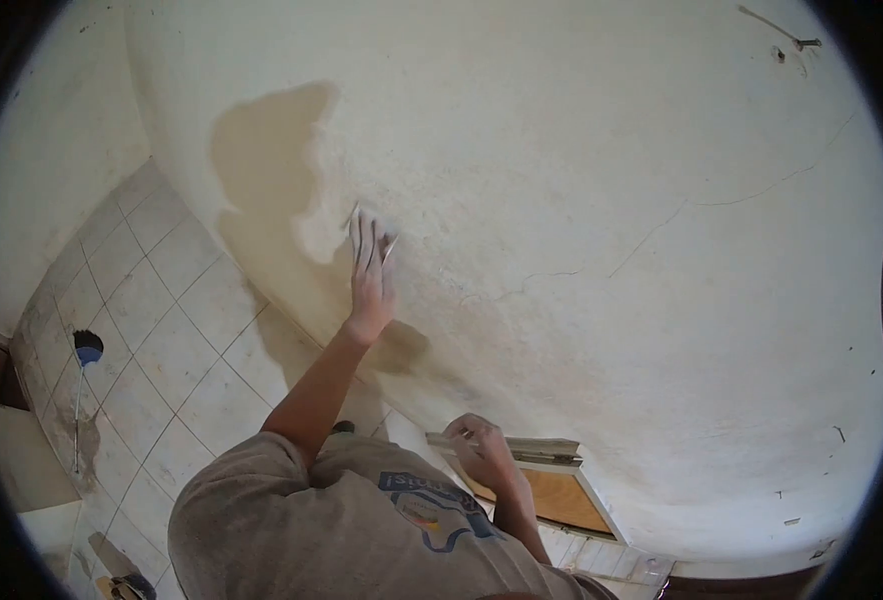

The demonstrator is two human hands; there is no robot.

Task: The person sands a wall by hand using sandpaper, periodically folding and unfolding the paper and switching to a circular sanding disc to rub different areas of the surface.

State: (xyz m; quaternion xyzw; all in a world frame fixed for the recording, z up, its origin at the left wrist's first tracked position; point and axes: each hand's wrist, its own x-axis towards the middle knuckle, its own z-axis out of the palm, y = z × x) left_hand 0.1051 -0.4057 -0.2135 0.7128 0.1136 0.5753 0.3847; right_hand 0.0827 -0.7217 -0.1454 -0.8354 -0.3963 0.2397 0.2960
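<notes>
My left hand (371,265) reaches out to the pale wall (561,170), its dusty fingers laid flat against the surface. Under and between the fingers shows a thin sheet, apparently sandpaper (392,246), whose edges stick out on both sides. Around that hand the plaster looks scuffed and powdery. Closer to my body, my right hand (481,450) is raised near my chest, away from the wall. Its fingers are curled in; whether anything is inside them is hidden.
Below spreads a dusty tiled floor (176,350). A blue-headed broom (87,352) lies at the left. A wooden-panelled frame (561,495) stands beyond my right hand. Cracks run across the wall, and a bit of hardware (806,43) juts out at the upper right.
</notes>
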